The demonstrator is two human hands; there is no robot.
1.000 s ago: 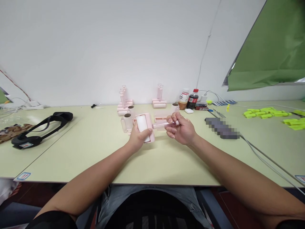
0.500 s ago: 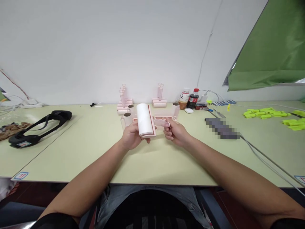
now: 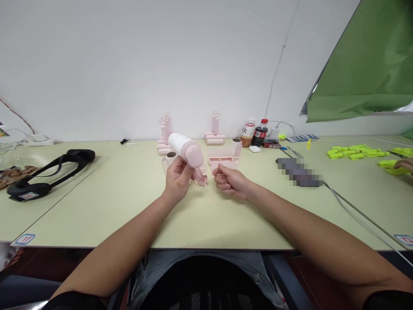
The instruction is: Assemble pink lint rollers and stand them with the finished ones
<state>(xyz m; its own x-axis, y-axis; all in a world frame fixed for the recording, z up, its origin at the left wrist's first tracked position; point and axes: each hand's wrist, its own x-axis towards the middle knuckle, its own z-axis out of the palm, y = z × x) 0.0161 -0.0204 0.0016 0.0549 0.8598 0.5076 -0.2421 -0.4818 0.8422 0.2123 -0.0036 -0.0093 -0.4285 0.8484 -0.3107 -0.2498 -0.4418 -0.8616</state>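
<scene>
My left hand (image 3: 177, 178) is closed around a lint roller (image 3: 180, 144) with a white sheet roll and a pale pink end. Its slim pink translucent handle (image 3: 200, 177) points down and to the right, beside my left fingers. My right hand (image 3: 231, 183) is apart from it, fingers curled into a loose fist with nothing visible in them. Just beyond the right hand lies an open pink case (image 3: 221, 160). A sheet roll with a brown core (image 3: 171, 156) stands behind my left hand, and another roll (image 3: 237, 147) stands by the case.
Pink lint rollers (image 3: 165, 135) and others (image 3: 215, 133) stand along the wall. Bottles (image 3: 259, 134), a phone-like pixelated object (image 3: 298, 172) and cables are to the right. Neon yellow items (image 3: 355, 151) lie near another person's hand (image 3: 405, 164). A black headset (image 3: 48, 174) is at left.
My right hand has let go of the handle. The lint roller has turned in my left hand, its pink end now facing me and its handle angled downward. Another person's hand has appeared at far right.
</scene>
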